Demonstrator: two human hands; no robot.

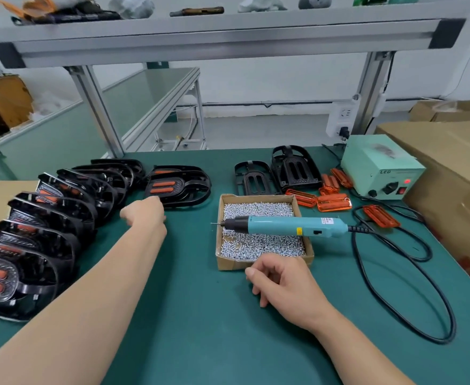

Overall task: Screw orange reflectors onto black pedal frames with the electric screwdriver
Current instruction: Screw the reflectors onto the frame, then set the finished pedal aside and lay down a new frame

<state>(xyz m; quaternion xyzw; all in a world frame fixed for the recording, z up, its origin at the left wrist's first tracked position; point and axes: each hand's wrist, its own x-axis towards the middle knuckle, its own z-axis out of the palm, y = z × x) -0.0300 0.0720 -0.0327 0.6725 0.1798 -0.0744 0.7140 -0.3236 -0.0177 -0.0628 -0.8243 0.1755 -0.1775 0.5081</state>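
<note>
Currently the screwdriver (283,225) lies across the open box (236,264) of screws (256,247) at mid-bench, both hands apart from it. Its bit pokes out past the box's left wall, and its black cable (411,309) loops over the bench (200,329) to the right.

I have the left hand (144,213) stretched far forward to a finished pedal (179,187), a black frame with two orange strips showing through its slots, lying flat just left of the box. The hand is at the pedal's near-left edge, but it is blurred and seen from behind. I cannot tell how its fingers lie or whether they hold the pedal.

The right hand (281,284) rests on the bench just in front of the box. Its fingers (267,294) are loosely curled and hold nothing that I can see.

Behind the box two bare frames (253,179) sit side by side. To their right, loose reflectors (333,202) lie scattered, with one apart from the rest beside the cable. Behind those sits a pale green power unit (381,168) with a red lamp lit.

Along the left of the bench a row of finished pedals (47,218) leans one on another, overlapping. Cartons (450,168) fill the right edge, and an aluminium shelf (228,31) spans overhead.
</note>
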